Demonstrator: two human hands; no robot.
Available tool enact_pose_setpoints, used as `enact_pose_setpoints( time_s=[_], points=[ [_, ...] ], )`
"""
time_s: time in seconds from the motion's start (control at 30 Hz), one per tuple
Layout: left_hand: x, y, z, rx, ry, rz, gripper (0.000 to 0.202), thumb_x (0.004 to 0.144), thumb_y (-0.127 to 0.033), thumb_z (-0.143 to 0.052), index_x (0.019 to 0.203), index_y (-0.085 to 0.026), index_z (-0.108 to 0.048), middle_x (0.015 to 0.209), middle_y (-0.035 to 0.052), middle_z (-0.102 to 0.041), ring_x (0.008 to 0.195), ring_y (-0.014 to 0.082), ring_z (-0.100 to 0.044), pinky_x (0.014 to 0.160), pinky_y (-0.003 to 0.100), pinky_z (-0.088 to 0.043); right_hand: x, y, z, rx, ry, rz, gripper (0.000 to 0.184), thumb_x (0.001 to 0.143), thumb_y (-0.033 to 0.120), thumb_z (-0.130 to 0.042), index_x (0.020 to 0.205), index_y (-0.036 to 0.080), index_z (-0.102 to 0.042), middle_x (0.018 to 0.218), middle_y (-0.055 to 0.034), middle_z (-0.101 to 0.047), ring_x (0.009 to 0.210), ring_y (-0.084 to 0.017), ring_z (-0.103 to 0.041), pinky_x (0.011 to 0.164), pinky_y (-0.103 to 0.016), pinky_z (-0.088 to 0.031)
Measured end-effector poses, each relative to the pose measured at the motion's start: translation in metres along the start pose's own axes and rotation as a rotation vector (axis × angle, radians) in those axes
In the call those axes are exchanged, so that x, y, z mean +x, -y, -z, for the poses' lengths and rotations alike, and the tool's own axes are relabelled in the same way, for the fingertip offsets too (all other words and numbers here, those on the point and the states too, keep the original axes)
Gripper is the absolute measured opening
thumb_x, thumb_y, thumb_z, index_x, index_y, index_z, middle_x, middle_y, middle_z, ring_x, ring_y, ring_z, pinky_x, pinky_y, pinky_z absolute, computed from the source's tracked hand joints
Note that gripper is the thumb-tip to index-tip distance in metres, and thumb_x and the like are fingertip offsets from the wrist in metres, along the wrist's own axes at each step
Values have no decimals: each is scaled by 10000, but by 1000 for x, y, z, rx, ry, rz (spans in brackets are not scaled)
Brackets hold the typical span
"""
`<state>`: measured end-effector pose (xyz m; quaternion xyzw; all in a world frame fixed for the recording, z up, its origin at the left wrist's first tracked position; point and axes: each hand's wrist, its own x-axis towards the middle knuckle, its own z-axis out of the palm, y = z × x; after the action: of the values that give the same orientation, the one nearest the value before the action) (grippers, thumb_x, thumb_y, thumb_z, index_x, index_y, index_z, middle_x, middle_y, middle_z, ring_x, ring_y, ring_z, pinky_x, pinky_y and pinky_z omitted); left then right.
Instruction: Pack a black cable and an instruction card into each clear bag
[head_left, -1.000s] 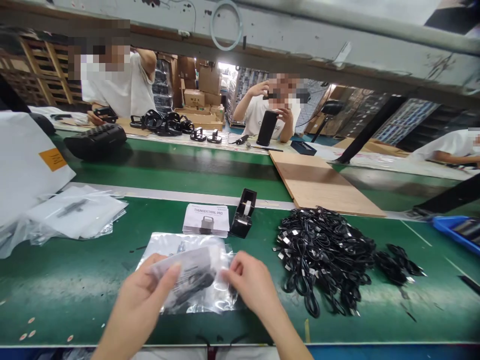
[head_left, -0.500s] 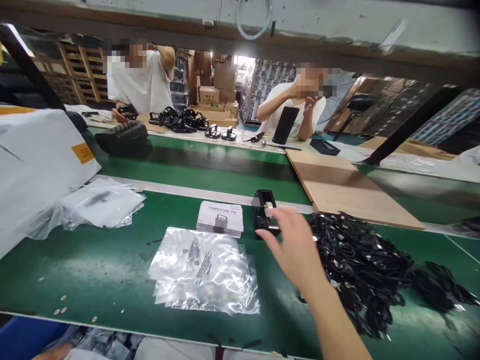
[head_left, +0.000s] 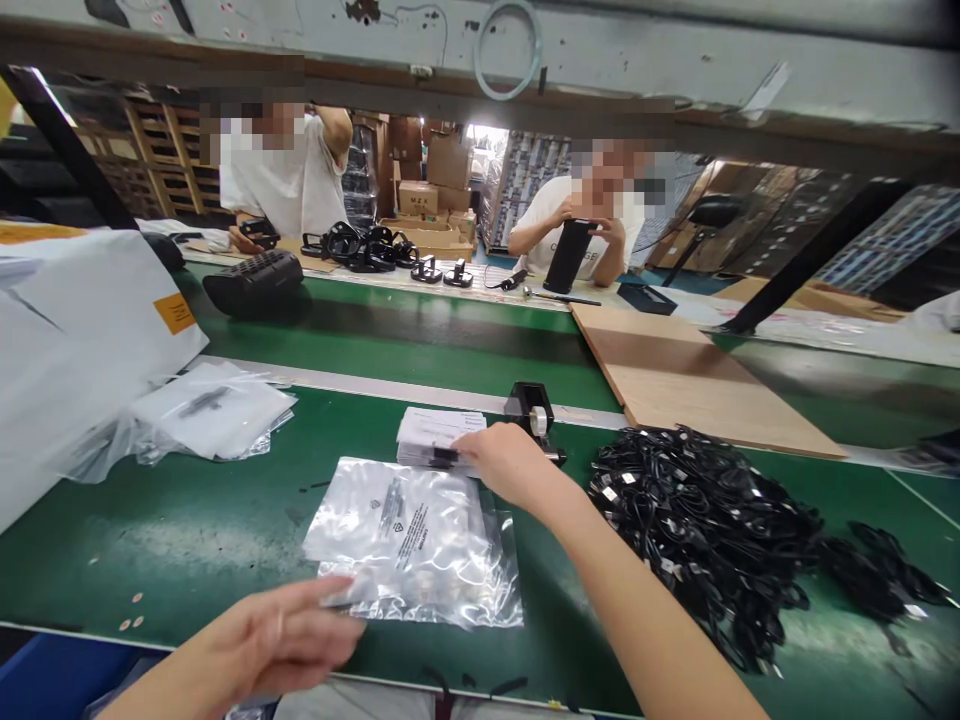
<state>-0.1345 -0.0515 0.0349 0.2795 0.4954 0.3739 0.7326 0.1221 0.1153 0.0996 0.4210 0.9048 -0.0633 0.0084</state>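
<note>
Now, right hand [head_left: 517, 468]: moved from the tape dispenser [head_left: 525, 405], where it was half a second ago, to the leaflets [head_left: 424, 432]; fingertips curled down at the top sheet's right side, whether pinching it I cannot tell.
Left hand [head_left: 292, 635]: come up from the lower left of view to the near corner of the plastic bags [head_left: 405, 540]; fingers loosely extended, holding nothing; contact with the bags unclear.
Leaflets: white printed paper, rectangular, stacked just beyond the bags.
Plastic bags: clear, glossy, wrinkled, overlapping flat on the smooth green table [head_left: 187, 530].
Cables [head_left: 697, 530]: black, coiled, heaped right.
</note>
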Motion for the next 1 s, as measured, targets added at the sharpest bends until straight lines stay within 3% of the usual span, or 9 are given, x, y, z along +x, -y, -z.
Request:
enact_pose_setpoints(
  time_s=[0.07, 0.17, 0.23, 0.3, 0.37, 0.43, 0.57, 0.7, 1.0],
  points=[
    [20, -21, -30, -135, 46, 85, 646, 719, -638, -482, 1196, -206, -534, 1172, 99, -618, 1051, 299, -575, 837, 394, -498, -19, 12, -3, 78, -22, 85, 296, 808, 83, -496, 1014, 234, -646, 903, -36, -708, 853, -175, -639, 790, -248, -436],
    [45, -40, -64, -138, -40, 45, 443, 787, -403, -569, 1164, -175, -535, 1135, 81, -640, 1003, 234, -601, 857, 325, -480, -51, 26, -17, 326, -164, 182, 264, 828, 191, -523, 1071, 231, -617, 1111, -51, -636, 1057, -193, -548, 971, -318, -339],
    [54, -43, -77, -57, -5, 3, 366, 802, -322, -578, 1131, -166, -549, 1058, 68, -672, 905, 199, -627, 798, 292, -488, -71, 27, -28, 550, -323, -30, 438, 812, 301, -549, 1232, 191, -492, 1281, -107, -499, 1166, -233, -450, 998, -373, -314],
    [58, -41, -85, 72, 95, 10, 336, 810, -348, -564, 1089, -161, -572, 976, 59, -689, 784, 171, -628, 721, 270, -487, -89, 20, -39, 843, -381, -322, 519, 804, 359, -536, 1273, 162, -434, 1243, -137, -509, 1061, -242, -520, 872, -364, -428],
    [61, -37, -92, 202, 131, 15, 331, 811, -410, -538, 1040, -176, -586, 913, 37, -683, 724, 148, -604, 695, 257, -471, -107, 9, -49, 1159, -277, -476, 362, 809, 379, -510, 1083, 152, -579, 961, -97, -637, 780, -194, -598, 656, -295, -478],
    [65, -31, -99, 313, 99, -24, 334, 813, -471, -492, 980, -195, -579, 848, 13, -653, 714, 142, -578, 696, 262, -457, -123, -3, -59, 1348, -192, -555, 278, 784, 410, -534, 799, 148, -629, 683, -29, -621, 591, -146, -548, 533, -242, -427],
    [81, -17, -115, 704, -4, -190, 300, 821, -484, -437, 817, -203, -542, 665, -23, -531, 607, 141, -497, 576, 262, -395, -151, -18, -77, 1371, -370, -769, 306, 716, 459, -598, 666, 158, -583, 573, 13, -559, 522, -117, -467, 488, -214, -364],
    [90, -9, -123, 1134, -176, -296, 247, 808, -444, -458, 820, -213, -546, 755, 4, -538, 637, 169, -493, 608, 304, -377, -166, -17, -88, 1360, -472, -868, 325, 692, 483, -605, 669, 159, -590, 559, 9, -547, 506, -122, -449, 474, -219, -353],
    [95, -10, -109, 1341, -277, -333, 142, 747, -328, -560, 674, -212, -596, 786, 4, -564, 595, 155, -537, 600, 298, -418, -159, -8, -92, 1378, -419, -810, 326, 717, 486, -581, 671, 164, -576, 565, 14, -506, 530, -123, -440, 481, -218, -360]
  ],
)
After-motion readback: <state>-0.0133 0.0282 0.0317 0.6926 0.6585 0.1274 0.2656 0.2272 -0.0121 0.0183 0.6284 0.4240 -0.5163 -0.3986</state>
